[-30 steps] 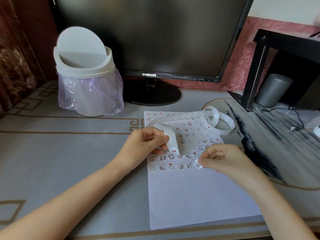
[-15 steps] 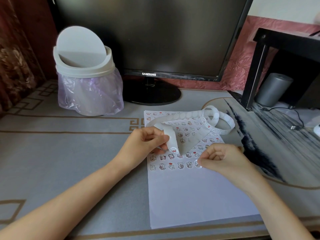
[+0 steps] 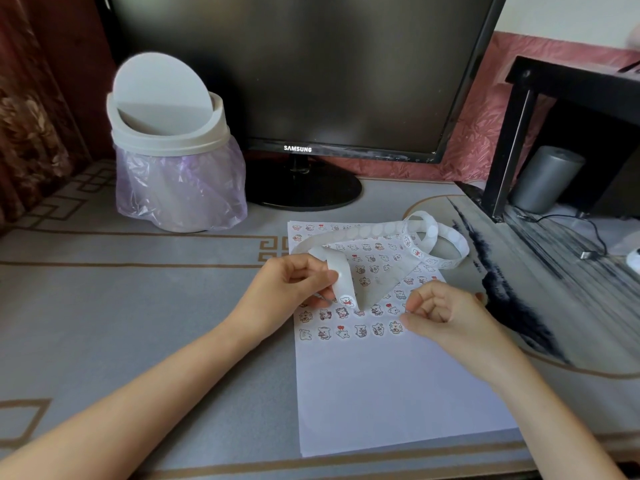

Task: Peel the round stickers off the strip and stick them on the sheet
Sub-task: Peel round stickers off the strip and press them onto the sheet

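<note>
- Spanning the full width, the grey desk mat (image 3: 138, 306) shows bare surface left of the sheet and along the near edge.
- Monitor (image 3: 311, 81) closes off the far side. A black stand (image 3: 512, 140) bounds the right rear.
- Swing-lid bin (image 3: 173, 161) with a purple liner stands at the left rear, well apart from the sheet.
- White sheet (image 3: 381, 393) lies flat at centre. Its far half carries rows of stickers, and its near half is blank.
- Backing strip (image 3: 363, 233) arches over the sheet's far end and loops at the right.
- Left hand (image 3: 291, 289) pinches the strip's end, which bears one round sticker (image 3: 346, 300).
- Right hand (image 3: 446, 313) is clenched, with its thumb tip touching the edge of the last sticker (image 3: 394, 327) in the nearest row.
</note>
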`<move>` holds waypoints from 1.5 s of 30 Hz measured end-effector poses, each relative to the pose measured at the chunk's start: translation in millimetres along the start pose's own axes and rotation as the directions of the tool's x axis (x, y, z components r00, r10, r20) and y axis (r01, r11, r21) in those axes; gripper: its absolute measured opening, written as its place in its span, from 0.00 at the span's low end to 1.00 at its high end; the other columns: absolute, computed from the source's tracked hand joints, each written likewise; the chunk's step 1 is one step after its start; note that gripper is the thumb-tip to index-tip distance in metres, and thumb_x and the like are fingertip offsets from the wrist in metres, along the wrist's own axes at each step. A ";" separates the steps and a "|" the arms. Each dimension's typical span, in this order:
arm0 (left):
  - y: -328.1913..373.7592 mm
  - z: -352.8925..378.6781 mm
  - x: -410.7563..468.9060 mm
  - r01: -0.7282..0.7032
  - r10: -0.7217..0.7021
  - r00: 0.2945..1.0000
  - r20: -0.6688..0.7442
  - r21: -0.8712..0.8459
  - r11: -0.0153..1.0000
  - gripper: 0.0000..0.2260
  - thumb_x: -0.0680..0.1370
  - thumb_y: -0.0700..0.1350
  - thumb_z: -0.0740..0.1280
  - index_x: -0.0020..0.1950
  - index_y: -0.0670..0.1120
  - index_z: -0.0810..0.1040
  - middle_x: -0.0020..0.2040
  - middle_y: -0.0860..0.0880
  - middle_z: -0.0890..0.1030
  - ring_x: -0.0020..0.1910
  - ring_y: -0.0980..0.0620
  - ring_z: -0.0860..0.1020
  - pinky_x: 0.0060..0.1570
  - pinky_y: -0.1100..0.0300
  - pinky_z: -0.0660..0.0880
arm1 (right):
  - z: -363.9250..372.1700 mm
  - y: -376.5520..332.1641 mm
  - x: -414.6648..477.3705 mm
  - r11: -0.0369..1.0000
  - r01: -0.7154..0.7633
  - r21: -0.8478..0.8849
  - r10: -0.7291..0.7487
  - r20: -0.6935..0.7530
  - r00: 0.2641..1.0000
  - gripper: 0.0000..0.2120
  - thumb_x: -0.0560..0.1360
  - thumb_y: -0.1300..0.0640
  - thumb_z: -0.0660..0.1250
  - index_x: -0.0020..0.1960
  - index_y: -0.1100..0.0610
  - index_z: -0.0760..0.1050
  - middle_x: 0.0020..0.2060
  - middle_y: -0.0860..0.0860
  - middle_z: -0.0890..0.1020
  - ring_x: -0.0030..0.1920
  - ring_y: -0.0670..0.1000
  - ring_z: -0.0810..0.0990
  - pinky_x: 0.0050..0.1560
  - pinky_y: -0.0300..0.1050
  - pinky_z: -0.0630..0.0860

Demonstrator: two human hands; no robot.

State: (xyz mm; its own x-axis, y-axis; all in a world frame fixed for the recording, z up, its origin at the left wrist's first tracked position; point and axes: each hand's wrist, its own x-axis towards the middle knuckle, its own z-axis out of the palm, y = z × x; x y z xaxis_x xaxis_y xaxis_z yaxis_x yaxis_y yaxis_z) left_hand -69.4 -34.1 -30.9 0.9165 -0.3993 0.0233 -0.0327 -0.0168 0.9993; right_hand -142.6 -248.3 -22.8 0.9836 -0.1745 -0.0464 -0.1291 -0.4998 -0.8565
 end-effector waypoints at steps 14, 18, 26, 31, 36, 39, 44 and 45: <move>-0.8 -0.7 0.5 0.005 -0.005 1.000 -0.006 0.004 1.000 0.07 0.75 0.39 0.68 0.44 0.33 0.79 0.36 0.42 0.83 0.36 0.50 0.82 0.40 0.65 0.78 | 4.9 4.6 1.7 0.999 0.031 -0.015 -0.032 -0.068 0.997 0.08 0.68 0.57 0.75 0.39 0.54 0.75 0.29 0.49 0.77 0.25 0.40 0.67 0.29 0.34 0.63; -0.3 -0.6 0.1 0.005 -0.005 1.000 -0.005 0.003 1.000 0.07 0.75 0.39 0.68 0.44 0.34 0.79 0.35 0.44 0.83 0.36 0.51 0.82 0.40 0.65 0.78 | 3.5 5.6 0.0 0.999 0.033 -0.002 -0.033 -0.012 0.999 0.10 0.66 0.60 0.76 0.40 0.54 0.75 0.30 0.49 0.74 0.27 0.42 0.67 0.31 0.35 0.65; -0.4 -0.8 -0.3 0.007 -0.007 1.000 -0.011 0.012 1.000 0.08 0.75 0.39 0.68 0.44 0.33 0.79 0.36 0.42 0.83 0.36 0.50 0.82 0.41 0.64 0.79 | 0.1 7.0 -0.7 0.999 0.033 0.028 -0.034 0.018 0.999 0.10 0.67 0.63 0.75 0.41 0.54 0.76 0.30 0.46 0.74 0.29 0.44 0.69 0.31 0.35 0.67; 1.1 -0.1 -1.0 0.004 -0.005 1.000 -0.016 -0.020 1.000 0.06 0.76 0.38 0.67 0.44 0.34 0.78 0.36 0.41 0.83 0.35 0.51 0.82 0.37 0.66 0.77 | -2.2 4.2 0.8 0.999 0.021 -0.037 -0.020 0.044 0.999 0.06 0.71 0.60 0.71 0.43 0.52 0.76 0.34 0.48 0.79 0.32 0.45 0.73 0.38 0.40 0.70; 3.1 0.1 -1.7 -0.028 0.026 0.999 -0.021 -0.080 0.996 0.05 0.77 0.37 0.65 0.44 0.36 0.76 0.37 0.39 0.81 0.35 0.51 0.81 0.36 0.65 0.77 | 8.1 -18.6 1.3 0.988 0.153 0.037 -0.153 -0.015 0.988 0.03 0.71 0.55 0.71 0.39 0.49 0.77 0.36 0.49 0.82 0.34 0.48 0.76 0.42 0.46 0.73; 3.4 -0.2 -1.7 -0.045 0.042 0.999 -0.034 -0.091 0.995 0.07 0.77 0.38 0.65 0.46 0.33 0.76 0.38 0.38 0.82 0.36 0.50 0.81 0.37 0.63 0.79 | 22.4 -34.7 3.9 0.964 0.266 0.018 -0.265 -0.049 0.963 0.05 0.69 0.54 0.73 0.41 0.48 0.78 0.38 0.44 0.82 0.39 0.45 0.78 0.41 0.36 0.71; 4.5 -0.9 -2.0 -0.077 0.071 0.996 -0.055 -0.105 0.992 0.07 0.77 0.39 0.66 0.45 0.35 0.76 0.36 0.40 0.81 0.35 0.51 0.80 0.39 0.60 0.80 | 37.8 -48.3 9.5 0.921 0.351 -0.172 -0.365 -0.060 0.929 0.06 0.70 0.57 0.73 0.42 0.48 0.78 0.36 0.42 0.79 0.35 0.41 0.74 0.37 0.36 0.71; 4.8 -1.3 -2.1 -0.087 0.080 0.995 -0.063 -0.106 0.991 0.07 0.77 0.39 0.66 0.45 0.34 0.76 0.35 0.41 0.80 0.36 0.51 0.80 0.40 0.59 0.80 | 39.1 -49.2 10.6 0.917 0.358 -0.177 -0.375 -0.073 0.924 0.06 0.71 0.58 0.73 0.42 0.49 0.79 0.34 0.41 0.79 0.34 0.40 0.74 0.36 0.36 0.70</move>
State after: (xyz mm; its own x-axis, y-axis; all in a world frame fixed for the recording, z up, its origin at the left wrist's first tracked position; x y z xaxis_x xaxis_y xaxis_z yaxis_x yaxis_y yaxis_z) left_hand -71.0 -32.1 -26.1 0.9343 -0.3407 0.1053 -0.0696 0.1155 0.9909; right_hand -120.9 -192.4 -1.3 0.9482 -0.0354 0.3156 0.2116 -0.6707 -0.7109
